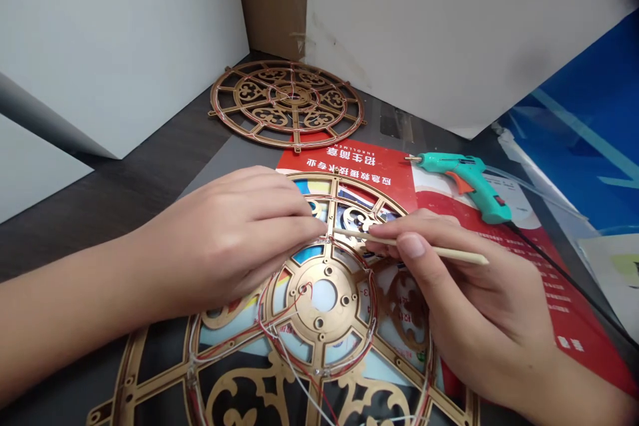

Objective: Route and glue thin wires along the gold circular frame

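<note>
A round gold openwork frame [308, 283] with scroll ornaments lies in front of me, with red and white wires [374, 319] running along its rings. My right hand [479, 299] pinches a thin pale wooden stick [462, 255] between thumb and fingers. The stick's tip touches or nearly touches a spoke just above the hub ring. My left hand [239, 233] rests over the frame's upper left, fingers together and curled down, fingertips close to the stick's tip. What those fingers grip, if anything, is hidden.
A second round gold frame [294, 128] with wiring lies farther back. A teal glue gun [466, 180] lies at the right, its black cord [564, 276] trailing forward. Red and white printed paper [504, 233] lies under the work. White panels [399, 33] stand behind.
</note>
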`<state>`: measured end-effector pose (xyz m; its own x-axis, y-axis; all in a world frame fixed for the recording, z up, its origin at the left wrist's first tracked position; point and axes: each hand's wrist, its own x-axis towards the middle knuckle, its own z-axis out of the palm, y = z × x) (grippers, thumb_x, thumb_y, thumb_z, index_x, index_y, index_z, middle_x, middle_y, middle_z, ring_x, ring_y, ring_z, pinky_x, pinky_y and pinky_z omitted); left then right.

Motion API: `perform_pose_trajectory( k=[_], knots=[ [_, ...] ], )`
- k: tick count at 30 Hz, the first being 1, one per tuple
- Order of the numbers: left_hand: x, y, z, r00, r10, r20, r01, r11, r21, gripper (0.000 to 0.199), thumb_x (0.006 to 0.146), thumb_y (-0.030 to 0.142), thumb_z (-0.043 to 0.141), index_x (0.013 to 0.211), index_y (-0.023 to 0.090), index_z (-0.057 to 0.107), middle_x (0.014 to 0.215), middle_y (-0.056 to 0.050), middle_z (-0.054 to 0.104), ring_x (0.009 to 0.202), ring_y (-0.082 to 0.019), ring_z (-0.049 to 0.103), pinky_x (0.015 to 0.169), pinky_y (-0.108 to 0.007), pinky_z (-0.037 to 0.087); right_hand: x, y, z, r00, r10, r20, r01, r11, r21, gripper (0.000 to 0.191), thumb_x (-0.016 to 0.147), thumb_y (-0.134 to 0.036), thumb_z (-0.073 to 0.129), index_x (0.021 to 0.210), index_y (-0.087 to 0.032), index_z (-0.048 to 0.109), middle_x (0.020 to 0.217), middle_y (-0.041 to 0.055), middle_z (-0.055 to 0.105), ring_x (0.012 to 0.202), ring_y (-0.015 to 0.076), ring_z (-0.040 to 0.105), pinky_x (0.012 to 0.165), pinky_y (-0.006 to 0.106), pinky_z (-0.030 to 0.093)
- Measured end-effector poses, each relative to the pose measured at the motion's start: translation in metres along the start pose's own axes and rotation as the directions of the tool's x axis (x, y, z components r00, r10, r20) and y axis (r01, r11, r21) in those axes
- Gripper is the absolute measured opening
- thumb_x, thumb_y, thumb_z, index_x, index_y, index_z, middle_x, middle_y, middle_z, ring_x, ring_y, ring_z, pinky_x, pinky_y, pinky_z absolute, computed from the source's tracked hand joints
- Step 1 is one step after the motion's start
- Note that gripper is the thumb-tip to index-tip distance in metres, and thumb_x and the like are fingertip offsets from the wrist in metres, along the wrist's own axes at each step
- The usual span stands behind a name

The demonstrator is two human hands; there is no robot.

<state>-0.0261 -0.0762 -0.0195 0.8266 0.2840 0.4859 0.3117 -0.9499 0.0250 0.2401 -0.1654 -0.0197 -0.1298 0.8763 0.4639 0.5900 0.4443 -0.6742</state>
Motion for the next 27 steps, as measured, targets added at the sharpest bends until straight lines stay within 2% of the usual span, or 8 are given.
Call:
perform_pose_trajectory(
  k=[2,5,8,12,16,18,23,27],
  knots=[
    [-0.001,-0.002,-0.001,1.000,-0.008,-0.029,0.009,0.999,0.047,0.025,0.115,0.015,0.056,0.114,0.022,0.079,0.103,-0.003,0.087,0.097,-0.023,0.080,0.091,-0.040,0.064,-0.001,0.001,0.000,1.000,-0.021,0.008,0.021,1.000,-0.018,0.018,0.115,-0.022,0.068,0.107,-0.030,0.082,0.103,-0.0054,0.091,0.092,0.0132,0.085,0.081,0.028,0.062],
    [-0.005,-0.007,-0.005,0.998,-0.020,-0.057,0.027,0.992,0.127,0.016,0.114,0.020,0.063,0.118,0.022,0.079,0.110,-0.003,0.089,0.107,-0.024,0.079,0.106,-0.043,0.062,-0.001,0.003,-0.001,0.998,-0.052,0.031,0.054,0.997,-0.050,0.018,0.116,-0.020,0.065,0.110,-0.029,0.080,0.104,-0.0046,0.091,0.094,0.0142,0.085,0.082,0.033,0.060],
    [-0.010,-0.014,-0.009,0.990,-0.107,-0.089,0.121,0.978,0.170,0.016,0.115,0.026,0.066,0.113,0.020,0.081,0.110,-0.006,0.087,0.112,-0.025,0.079,0.115,-0.044,0.059,-0.001,0.004,0.000,0.990,-0.100,0.096,0.109,0.990,-0.088,0.019,0.115,-0.017,0.063,0.111,-0.027,0.079,0.104,-0.0029,0.090,0.094,0.0159,0.085,0.082,0.037,0.057],
    [-0.012,-0.026,-0.008,0.967,-0.180,-0.182,0.215,0.957,0.197,0.016,0.112,0.026,0.070,0.106,0.018,0.083,0.109,-0.006,0.088,0.111,-0.024,0.082,0.111,-0.041,0.062,-0.004,0.004,-0.001,0.974,-0.157,0.162,0.173,0.981,-0.091,0.018,0.113,-0.012,0.063,0.118,-0.025,0.076,0.103,-0.0025,0.088,0.092,0.0149,0.080,0.082,0.039,0.049],
    [-0.012,-0.040,0.001,0.962,-0.173,-0.212,0.222,0.946,0.237,0.022,0.114,0.019,0.062,0.121,0.015,0.082,0.115,-0.006,0.090,0.104,-0.023,0.082,0.100,-0.043,0.066,-0.007,0.003,-0.002,0.915,-0.295,0.274,0.348,0.922,-0.170,0.023,0.111,-0.008,0.061,0.126,-0.023,0.071,0.109,0.0002,0.088,0.091,0.0171,0.076,0.084,0.042,0.041],
    [-0.012,-0.047,0.006,0.960,-0.183,-0.214,0.233,0.942,0.241,0.027,0.115,0.018,0.058,0.124,0.012,0.082,0.115,-0.008,0.090,0.101,-0.024,0.082,0.096,-0.043,0.067,-0.008,0.002,-0.004,0.903,-0.319,0.288,0.379,0.907,-0.184,0.026,0.110,-0.006,0.059,0.127,-0.023,0.070,0.110,0.0014,0.088,0.090,0.0179,0.078,0.086,0.042,0.042],
    [-0.014,-0.053,0.011,0.918,-0.282,-0.279,0.329,0.934,0.138,0.027,0.113,0.020,0.059,0.118,0.012,0.085,0.115,-0.008,0.091,0.102,-0.022,0.085,0.098,-0.035,0.069,-0.009,0.003,-0.010,0.961,-0.199,0.193,0.237,0.950,-0.201,0.030,0.110,-0.012,0.060,0.136,-0.026,0.068,0.120,0.0042,0.087,0.105,0.0216,0.084,0.093,0.039,0.055],
    [-0.015,-0.051,0.012,0.887,-0.359,-0.291,0.393,0.917,0.068,0.026,0.112,0.024,0.064,0.118,0.016,0.088,0.108,-0.002,0.092,0.095,-0.018,0.086,0.091,-0.031,0.070,-0.014,0.006,-0.006,0.984,-0.130,0.119,0.145,0.980,-0.133,0.033,0.108,-0.015,0.063,0.137,-0.028,0.070,0.117,0.0038,0.088,0.098,0.0210,0.086,0.085,0.033,0.065]
  ],
)
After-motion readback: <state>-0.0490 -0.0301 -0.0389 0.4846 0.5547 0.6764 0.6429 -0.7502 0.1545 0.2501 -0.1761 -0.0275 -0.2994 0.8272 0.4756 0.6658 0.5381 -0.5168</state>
